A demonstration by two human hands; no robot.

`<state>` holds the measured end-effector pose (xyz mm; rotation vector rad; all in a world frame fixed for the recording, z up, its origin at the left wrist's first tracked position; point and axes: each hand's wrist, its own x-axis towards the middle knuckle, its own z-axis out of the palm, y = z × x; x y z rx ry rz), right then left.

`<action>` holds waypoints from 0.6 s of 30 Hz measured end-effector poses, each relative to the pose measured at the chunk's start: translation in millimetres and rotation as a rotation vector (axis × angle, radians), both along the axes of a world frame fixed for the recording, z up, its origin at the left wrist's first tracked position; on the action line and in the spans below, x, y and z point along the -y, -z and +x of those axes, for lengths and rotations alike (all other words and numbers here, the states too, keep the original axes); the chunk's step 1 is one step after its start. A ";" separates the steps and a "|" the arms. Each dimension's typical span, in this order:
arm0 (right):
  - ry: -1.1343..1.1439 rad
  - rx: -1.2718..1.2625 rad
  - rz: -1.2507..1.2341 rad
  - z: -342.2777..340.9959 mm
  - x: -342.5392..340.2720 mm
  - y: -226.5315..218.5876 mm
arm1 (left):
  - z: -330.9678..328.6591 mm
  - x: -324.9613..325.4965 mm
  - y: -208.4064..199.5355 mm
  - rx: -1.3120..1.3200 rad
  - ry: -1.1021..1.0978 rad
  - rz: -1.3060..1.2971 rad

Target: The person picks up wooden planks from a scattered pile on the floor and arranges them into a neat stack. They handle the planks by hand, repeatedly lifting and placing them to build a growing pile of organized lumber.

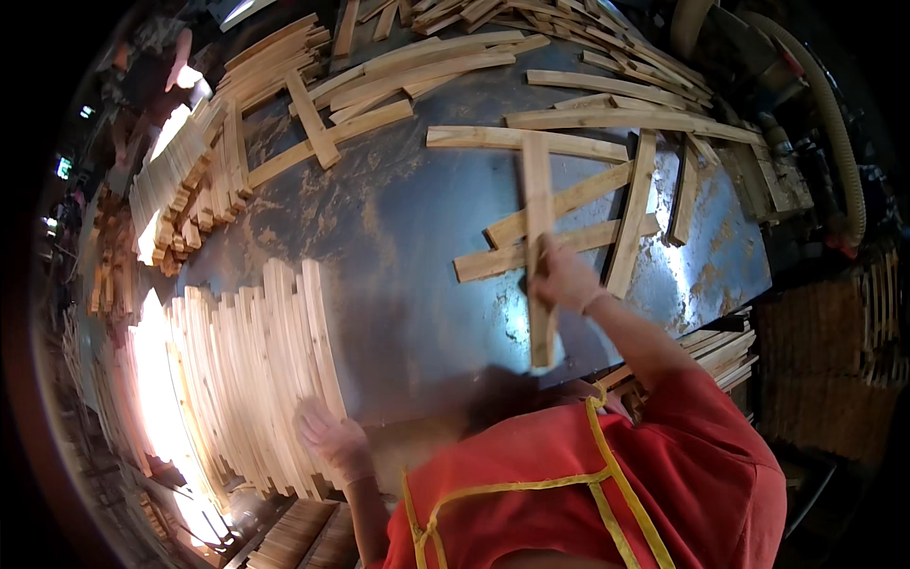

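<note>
My right hand [566, 277] is closed around a wooden slat [537, 199], gripping it below the middle. The slat points away from me above the metal tabletop [408, 275], and its far part crosses over other loose slats. At the left, my left hand [332, 440] rests against the near right part of a row of pale wooden strips [251, 370] laid side by side. Its fingers look stretched out along the outermost strips, holding nothing that I can see. Just beyond my right hand, a few slats [569, 204] lie crossed at odd angles.
Stacked strips [194, 185] stand at the far left. Long loose boards [417, 71] and a jumble of slats [654, 62] cover the table's far side. A ribbed hose [834, 123] hangs at the far right. More stacked wood [725, 356] sits past the table's right edge.
</note>
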<state>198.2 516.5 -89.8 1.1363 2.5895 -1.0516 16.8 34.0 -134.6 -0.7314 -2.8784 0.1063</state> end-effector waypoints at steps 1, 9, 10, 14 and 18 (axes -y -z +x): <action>-0.189 0.090 -0.125 -7.8 22.0 -17.2 | 0.8 -26.3 -0.2 -0.011 0.053 0.021; -0.215 0.198 0.819 0.1 -193.1 49.8 | 59.3 -258.5 -14.3 0.801 0.138 -0.097; -0.252 0.271 0.651 -8.9 -197.4 36.6 | 58.1 -257.0 -9.9 0.802 0.101 -0.089; -0.256 0.111 0.576 -31.5 -194.0 2.3 | 25.2 -215.1 -21.2 0.715 0.011 0.099; -0.076 -0.306 0.186 -39.7 -133.3 -52.4 | 17.4 -103.1 -10.5 0.449 -0.043 0.163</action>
